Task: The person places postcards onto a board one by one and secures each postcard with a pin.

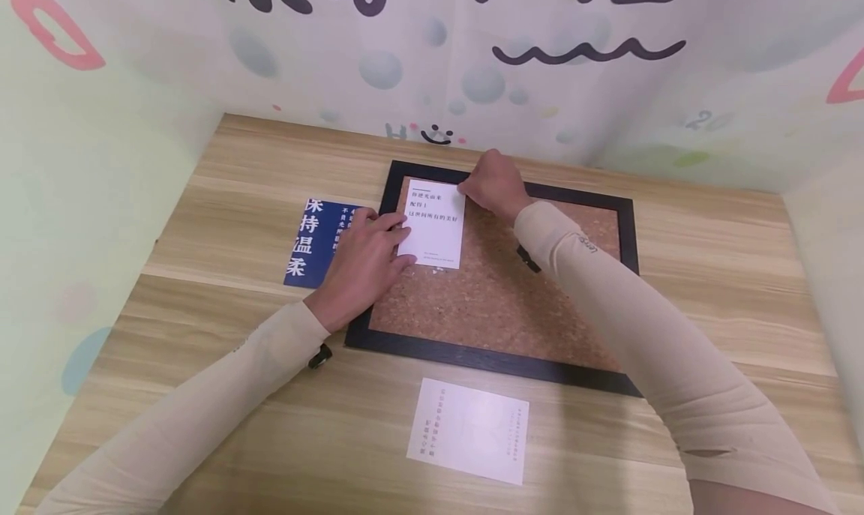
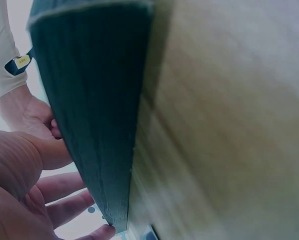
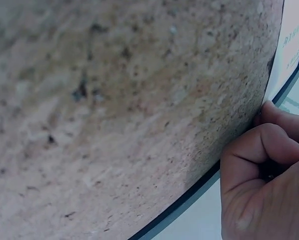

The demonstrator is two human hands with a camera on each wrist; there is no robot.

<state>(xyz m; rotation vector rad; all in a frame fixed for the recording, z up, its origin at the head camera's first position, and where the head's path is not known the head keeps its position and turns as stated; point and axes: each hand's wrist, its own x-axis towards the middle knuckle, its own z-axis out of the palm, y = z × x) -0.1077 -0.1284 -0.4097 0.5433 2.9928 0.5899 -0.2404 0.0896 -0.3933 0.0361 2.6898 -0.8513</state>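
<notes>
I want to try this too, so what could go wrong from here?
The white card on the cork board might slip crooked if the left hand shifts. Its top right corner could crease where the right hand touches it. The blue card is close to the left hand, so it might get nudged.

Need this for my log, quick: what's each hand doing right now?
Left hand: open, touching the card on the corkboard.
Right hand: closed, fingers curled at that card's top right corner; whether it holds anything is hidden.
</notes>
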